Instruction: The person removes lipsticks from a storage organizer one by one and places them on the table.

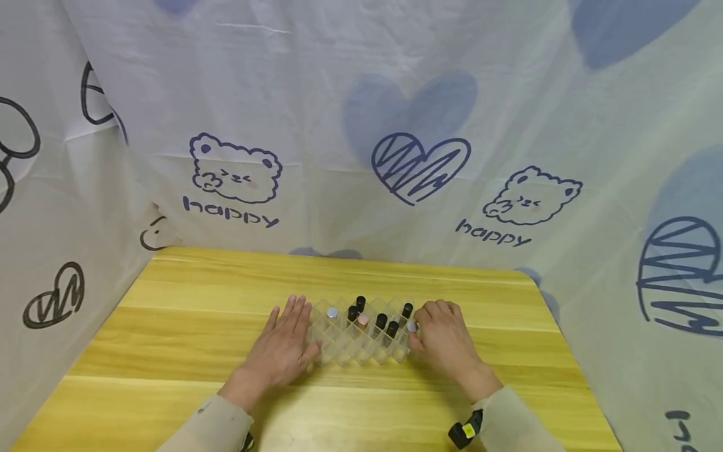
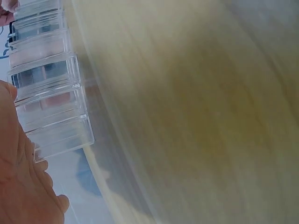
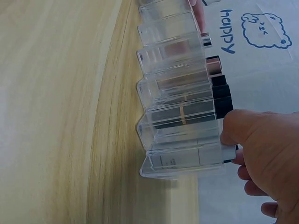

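Note:
A clear lipstick organizer (image 1: 341,355) with diamond-shaped compartments stands on the table between both hands. My left hand (image 1: 282,345) lies along its left end, fingers straight and thumb at the near corner. At the opposite end, my right hand (image 1: 447,336) pinches the pale silver cap of a lipstick (image 3: 229,153) between thumb and fingers. That lipstick's body stands inside the end compartment in the right wrist view. Several black-capped tubes (image 1: 381,321), a pink-capped tube (image 1: 363,321) and another silver-capped tube (image 1: 332,312) stand upright in other compartments.
The wooden table (image 1: 186,326) reaches back to a white curtain (image 1: 316,157) printed with bears and hearts. More curtain hangs at the left and right sides. A black strap device (image 1: 466,430) is on the right wrist.

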`<state>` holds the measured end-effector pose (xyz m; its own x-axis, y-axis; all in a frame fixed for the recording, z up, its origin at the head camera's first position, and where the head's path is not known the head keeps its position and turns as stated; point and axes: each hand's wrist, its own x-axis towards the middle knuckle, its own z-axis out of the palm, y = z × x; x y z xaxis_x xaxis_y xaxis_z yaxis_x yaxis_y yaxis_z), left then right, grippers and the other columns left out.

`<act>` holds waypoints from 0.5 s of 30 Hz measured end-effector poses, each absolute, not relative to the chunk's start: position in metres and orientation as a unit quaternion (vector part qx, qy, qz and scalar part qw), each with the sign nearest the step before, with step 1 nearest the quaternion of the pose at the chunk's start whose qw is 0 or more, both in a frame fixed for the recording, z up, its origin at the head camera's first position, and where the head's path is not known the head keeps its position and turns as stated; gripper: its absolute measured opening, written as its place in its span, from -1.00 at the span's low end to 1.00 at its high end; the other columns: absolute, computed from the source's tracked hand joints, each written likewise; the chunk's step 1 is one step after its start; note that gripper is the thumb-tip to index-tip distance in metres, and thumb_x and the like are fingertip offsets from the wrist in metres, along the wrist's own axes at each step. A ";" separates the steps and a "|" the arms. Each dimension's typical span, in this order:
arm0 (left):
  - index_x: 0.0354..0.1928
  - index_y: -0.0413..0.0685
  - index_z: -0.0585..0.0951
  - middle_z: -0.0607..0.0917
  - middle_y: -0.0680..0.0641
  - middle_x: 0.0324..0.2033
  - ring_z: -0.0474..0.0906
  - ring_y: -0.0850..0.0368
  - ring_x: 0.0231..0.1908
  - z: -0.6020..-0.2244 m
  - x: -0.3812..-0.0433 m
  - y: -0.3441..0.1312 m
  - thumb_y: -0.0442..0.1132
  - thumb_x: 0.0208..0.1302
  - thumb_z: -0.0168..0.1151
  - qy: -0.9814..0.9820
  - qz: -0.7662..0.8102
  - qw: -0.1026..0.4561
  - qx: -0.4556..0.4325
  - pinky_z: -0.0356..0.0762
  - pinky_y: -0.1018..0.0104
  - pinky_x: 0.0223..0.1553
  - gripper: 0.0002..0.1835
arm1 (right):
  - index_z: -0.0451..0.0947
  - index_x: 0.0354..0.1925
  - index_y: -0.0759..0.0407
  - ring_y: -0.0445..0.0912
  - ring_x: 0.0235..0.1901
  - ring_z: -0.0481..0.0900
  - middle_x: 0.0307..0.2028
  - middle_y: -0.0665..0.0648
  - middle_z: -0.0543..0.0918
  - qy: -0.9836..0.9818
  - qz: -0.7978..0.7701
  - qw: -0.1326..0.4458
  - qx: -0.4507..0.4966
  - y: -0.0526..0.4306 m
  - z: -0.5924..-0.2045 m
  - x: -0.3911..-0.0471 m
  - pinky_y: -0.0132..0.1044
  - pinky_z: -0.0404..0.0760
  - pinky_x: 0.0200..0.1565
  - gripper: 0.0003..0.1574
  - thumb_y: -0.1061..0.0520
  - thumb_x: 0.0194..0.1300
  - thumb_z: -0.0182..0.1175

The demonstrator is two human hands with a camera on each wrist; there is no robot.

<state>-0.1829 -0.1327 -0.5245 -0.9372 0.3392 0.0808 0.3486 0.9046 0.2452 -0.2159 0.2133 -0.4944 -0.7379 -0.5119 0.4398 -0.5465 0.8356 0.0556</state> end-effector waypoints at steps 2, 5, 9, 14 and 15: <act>0.65 -0.35 0.03 0.00 -0.35 0.66 -0.18 -0.27 0.67 -0.525 -0.183 -0.133 0.19 0.64 -0.10 -0.975 -0.134 0.017 -0.175 -0.19 -0.25 0.65 -0.13 | 0.61 -0.32 0.17 0.09 -0.19 0.56 -0.29 0.10 0.63 -0.933 0.037 0.223 0.280 0.213 -0.495 -0.215 0.18 0.58 0.10 -0.78 0.08 0.20 0.44; 0.65 -0.35 0.04 -0.01 -0.34 0.66 -0.19 -0.26 0.67 -0.525 -0.182 -0.132 0.17 0.64 -0.08 -0.976 -0.137 0.018 -0.171 -0.21 -0.26 0.65 -0.13 | 0.62 -0.31 0.17 0.09 -0.19 0.56 -0.30 0.10 0.64 -0.936 0.036 0.217 0.274 0.213 -0.495 -0.215 0.19 0.57 0.09 -0.76 0.06 0.20 0.44; 0.65 -0.35 0.05 -0.04 -0.33 0.66 -0.19 -0.26 0.67 -0.523 -0.182 -0.129 0.17 0.63 -0.05 -0.977 -0.134 0.022 -0.166 -0.22 -0.28 0.64 -0.13 | 0.63 -0.31 0.15 0.09 -0.19 0.56 -0.30 0.09 0.64 -0.940 0.036 0.207 0.270 0.214 -0.494 -0.216 0.18 0.56 0.08 -0.77 0.05 0.21 0.43; 0.64 -0.35 0.06 -0.08 -0.32 0.66 -0.18 -0.27 0.67 -0.519 -0.180 -0.126 0.26 0.62 -0.07 -0.978 -0.129 0.023 -0.162 -0.20 -0.30 0.64 -0.08 | 0.62 -0.31 0.12 0.09 -0.17 0.56 -0.29 0.08 0.64 -0.941 0.041 0.198 0.270 0.214 -0.494 -0.217 0.19 0.55 0.10 -0.79 0.05 0.22 0.43; 0.64 -0.36 0.07 -0.08 -0.32 0.65 -0.18 -0.27 0.67 -0.519 -0.180 -0.125 0.29 0.61 -0.09 -0.978 -0.126 0.025 -0.163 -0.19 -0.31 0.63 -0.06 | 0.62 -0.32 0.12 0.09 -0.18 0.57 -0.30 0.08 0.64 -0.941 0.042 0.197 0.270 0.214 -0.494 -0.217 0.19 0.55 0.10 -0.78 0.05 0.21 0.44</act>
